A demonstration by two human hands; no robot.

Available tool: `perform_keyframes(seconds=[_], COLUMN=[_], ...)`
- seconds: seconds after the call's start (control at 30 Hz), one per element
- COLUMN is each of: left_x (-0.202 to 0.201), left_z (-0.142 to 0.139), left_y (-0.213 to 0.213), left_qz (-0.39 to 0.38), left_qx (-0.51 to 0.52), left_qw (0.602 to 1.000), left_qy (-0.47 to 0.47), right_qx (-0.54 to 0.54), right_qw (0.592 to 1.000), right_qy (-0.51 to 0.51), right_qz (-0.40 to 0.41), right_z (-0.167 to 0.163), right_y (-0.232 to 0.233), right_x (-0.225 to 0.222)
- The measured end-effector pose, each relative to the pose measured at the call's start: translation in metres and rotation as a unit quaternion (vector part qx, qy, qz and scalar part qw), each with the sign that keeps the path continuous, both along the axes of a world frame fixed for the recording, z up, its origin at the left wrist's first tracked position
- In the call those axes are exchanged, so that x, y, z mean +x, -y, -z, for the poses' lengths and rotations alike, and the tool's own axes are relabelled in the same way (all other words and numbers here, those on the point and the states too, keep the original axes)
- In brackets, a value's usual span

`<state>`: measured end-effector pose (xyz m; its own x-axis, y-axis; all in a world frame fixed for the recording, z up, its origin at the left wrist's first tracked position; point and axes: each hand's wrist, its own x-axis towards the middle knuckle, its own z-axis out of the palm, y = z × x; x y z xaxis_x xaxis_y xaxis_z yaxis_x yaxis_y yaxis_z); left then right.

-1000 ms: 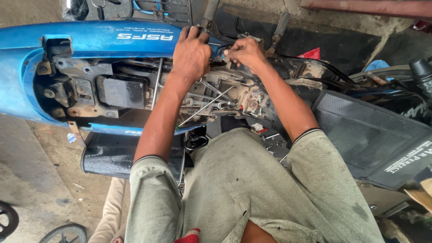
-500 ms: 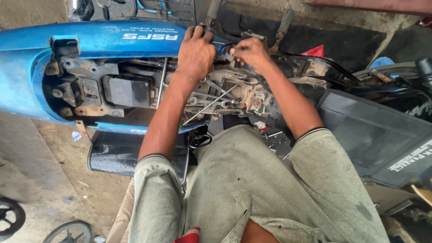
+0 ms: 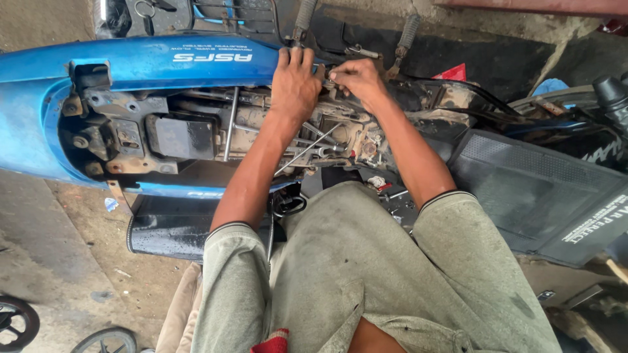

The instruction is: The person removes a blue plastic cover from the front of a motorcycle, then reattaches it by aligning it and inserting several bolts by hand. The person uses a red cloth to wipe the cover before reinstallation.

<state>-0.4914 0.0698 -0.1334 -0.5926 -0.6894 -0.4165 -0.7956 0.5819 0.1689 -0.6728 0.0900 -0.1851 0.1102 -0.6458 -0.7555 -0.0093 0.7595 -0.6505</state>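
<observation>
behind left hand (image 3: pixel 296 84), small part in right hand (image 3: pixel 353 75) unclear

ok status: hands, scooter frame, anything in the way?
Left hand flat on the blue panel. Right hand pinching a small part at the frame. Spanners lie loose across the frame below.

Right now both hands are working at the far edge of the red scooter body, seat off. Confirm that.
Not quite: the scooter body is blue, not red, as the head view shows. The left hand and the right hand are at its far edge, seat off.
</observation>
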Motion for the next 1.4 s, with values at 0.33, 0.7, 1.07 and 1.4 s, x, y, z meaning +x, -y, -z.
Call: perform_keyframes(seconds=[0.33,0.7,1.07,1.4], left_x=[-0.0007,-0.0005,-0.0006,-0.0010], left_z=[-0.0050,-0.0045,-0.0018,-0.0025], left_y=[0.0040,0.0045,0.0012,0.0020], left_qz=[-0.006,-0.002,-0.013,-0.009], left_qx=[0.006,-0.003,-0.011,-0.008], left_qw=[1.000,1.000,1.000,1.000], left_qy=[-0.007,-0.003,-0.009,0.003], right_qx=[-0.006,-0.013,-0.018,-0.036], right_qw=[1.000,0.996,0.999,0.995], right_qy=[-0.023,-0.077,-0.033,-0.086], right_qz=[-0.008,-0.044,0.000,-0.019], right_z=[-0.0011,-0.0050,-0.0042,-0.0058], right_y=[0.0047,0.0042,0.0000,0.0005], right_x=[-0.0006,0.0006,0.0023,0.0036])
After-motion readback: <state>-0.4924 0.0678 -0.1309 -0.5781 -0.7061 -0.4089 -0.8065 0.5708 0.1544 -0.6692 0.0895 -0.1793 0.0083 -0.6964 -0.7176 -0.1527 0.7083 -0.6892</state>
